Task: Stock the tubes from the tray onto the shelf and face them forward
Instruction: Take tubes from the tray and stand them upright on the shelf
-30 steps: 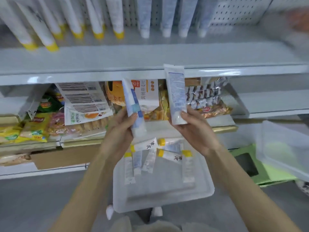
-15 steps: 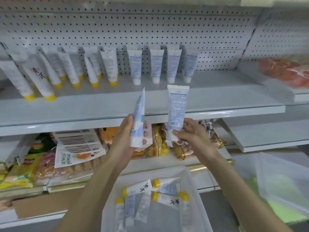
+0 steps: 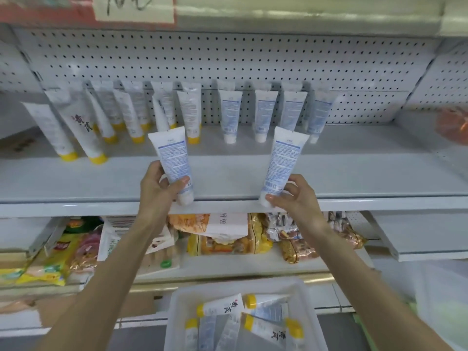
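White pegboard (image 3: 253,59) behind, a grey metal shelf (image 3: 354,178) in front, and this level is already filling up. Yellow-capped tubes (image 3: 83,127) are leaning on the left, and a white-capped row (image 3: 263,115) is standing cap-down at the back.

Both hands are coming up. A second ago they were hovering low, just above the tray (image 3: 177,312), and now they're arriving at the shelf's front lip. The left hand (image 3: 158,188) is gripping the left tube (image 3: 172,158) near its cap, thumb across the face and fingers curled behind. The right hand (image 3: 293,196) is pinching the right tube (image 3: 283,160) low down by the cap.

Both tubes are standing crimp-up, caps level with the lip, and I'm judging neither is set down yet. The left tube, edge-on half a second ago, is now showing flat toward us. Fine print and a barcode are showing, though the lettering is too soft to say which face that is.

So two more are heading for the white-capped row, with several loose tubes (image 3: 222,309) waiting in the tray.
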